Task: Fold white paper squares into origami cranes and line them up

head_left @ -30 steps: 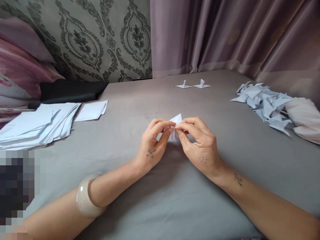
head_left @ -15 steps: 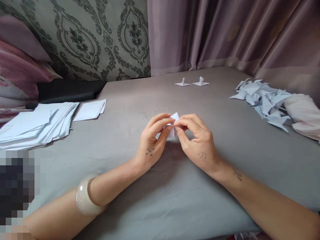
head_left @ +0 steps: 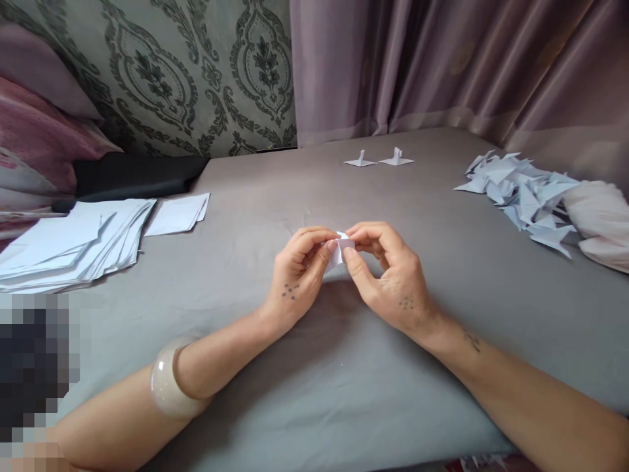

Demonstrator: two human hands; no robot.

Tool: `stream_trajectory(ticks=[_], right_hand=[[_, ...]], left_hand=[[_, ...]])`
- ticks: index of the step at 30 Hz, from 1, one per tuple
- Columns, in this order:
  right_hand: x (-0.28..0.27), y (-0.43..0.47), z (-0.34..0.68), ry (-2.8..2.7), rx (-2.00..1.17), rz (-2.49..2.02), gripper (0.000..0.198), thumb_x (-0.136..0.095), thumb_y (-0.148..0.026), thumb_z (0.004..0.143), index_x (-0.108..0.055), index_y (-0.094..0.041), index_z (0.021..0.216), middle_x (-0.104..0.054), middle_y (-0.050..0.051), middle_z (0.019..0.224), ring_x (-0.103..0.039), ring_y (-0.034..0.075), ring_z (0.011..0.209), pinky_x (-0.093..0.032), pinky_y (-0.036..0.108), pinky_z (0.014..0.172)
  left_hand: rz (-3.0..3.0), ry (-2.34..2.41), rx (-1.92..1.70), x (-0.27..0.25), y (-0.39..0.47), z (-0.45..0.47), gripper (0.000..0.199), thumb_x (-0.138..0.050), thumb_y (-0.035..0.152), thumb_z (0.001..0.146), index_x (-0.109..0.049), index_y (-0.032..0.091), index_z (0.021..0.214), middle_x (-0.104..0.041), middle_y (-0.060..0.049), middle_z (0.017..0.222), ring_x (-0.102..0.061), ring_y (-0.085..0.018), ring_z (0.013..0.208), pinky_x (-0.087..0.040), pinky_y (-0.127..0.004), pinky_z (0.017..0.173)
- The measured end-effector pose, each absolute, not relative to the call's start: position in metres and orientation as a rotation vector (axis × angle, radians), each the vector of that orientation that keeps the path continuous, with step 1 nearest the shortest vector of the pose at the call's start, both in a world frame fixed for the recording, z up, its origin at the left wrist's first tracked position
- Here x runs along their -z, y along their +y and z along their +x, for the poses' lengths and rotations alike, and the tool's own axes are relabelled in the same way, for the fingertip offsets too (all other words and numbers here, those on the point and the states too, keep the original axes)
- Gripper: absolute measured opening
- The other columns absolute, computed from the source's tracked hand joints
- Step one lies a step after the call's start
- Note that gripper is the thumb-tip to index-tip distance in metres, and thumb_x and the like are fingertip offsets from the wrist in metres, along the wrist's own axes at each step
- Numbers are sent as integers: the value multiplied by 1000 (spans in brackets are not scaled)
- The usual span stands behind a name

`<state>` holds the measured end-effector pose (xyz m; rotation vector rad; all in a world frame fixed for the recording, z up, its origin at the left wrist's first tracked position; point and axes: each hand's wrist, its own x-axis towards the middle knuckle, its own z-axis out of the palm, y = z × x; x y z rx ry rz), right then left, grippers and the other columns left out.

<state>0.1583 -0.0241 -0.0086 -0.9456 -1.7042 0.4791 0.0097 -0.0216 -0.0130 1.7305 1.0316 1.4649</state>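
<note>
Home interior, a domestic room by its furnishings: grey wall covering with dark damask medallions [head_left: 152, 75], upper left to upper centre of the frame; long mauve curtains with a soft sheen [head_left: 339, 72], hung in deep folds, upper right. Pink-and-white floral fabric [head_left: 29, 141], draped, left edge; pale, crumpled soft cloth [head_left: 602, 219], right edge. Broad flat surface covered in smooth grey cloth [head_left: 255, 190], centre and lower frame, lightly creased, bed or table not determinable.
</note>
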Motion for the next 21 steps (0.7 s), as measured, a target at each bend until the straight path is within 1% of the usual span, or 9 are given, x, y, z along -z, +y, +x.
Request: stream_trajectory(ticks=[4,7,11,15,18,21], right_hand=[[8,-25,157,-1785,-360,-948,11,-66,-25,82,-59,-22,90,-62,8,104,-62,19,97,-54,38,88],[8,-24,157,-1771,-314,-962,8,-62,-19,83,-60,-22,90,-63,7,102,-63,18,95,-54,37,86],[8,-24,157,-1761,-277,-961,10,-57,-14,84,-62,-21,86,-63,6,98,-63,17,92,-53,35,85],[8,-24,158,-1771,-253,-967,8,-57,-16,84,-63,-22,85,-63,6,98,-64,17,91,-54,36,84],[8,-25,158,-1785,-267,-987,7,-62,-19,81,-62,-22,88,-62,8,105,-63,19,96,-54,38,85],[8,-25,158,-1775,-287,-999,6,-61,-18,82,-62,-22,86,-62,7,104,-63,19,96,-54,38,86]], left_hand=[[1711,1024,-1485,14,-21,10,12,-58,26,91,-67,20,95,-63,-6,99,-60,-15,91,-51,-28,79],[1721,1006,-1480,14,-22,10,12,-59,25,90,-68,20,96,-63,-6,99,-60,-15,92,-51,-28,81],[1747,992,-1447,13,-22,10,15,-59,22,90,-69,21,101,-62,-7,102,-60,-15,92,-50,-28,79],[1683,981,-1476,11,-23,11,12,-61,24,89,-71,21,94,-63,-6,99,-61,-15,92,-50,-29,81],[1625,995,-1514,11,-22,11,12,-63,24,88,-72,22,94,-62,-5,96,-61,-14,88,-51,-28,79],[1604,994,-1512,11,-22,11,11,-63,25,87,-72,22,93,-62,-5,96,-60,-15,89,-52,-28,79]])
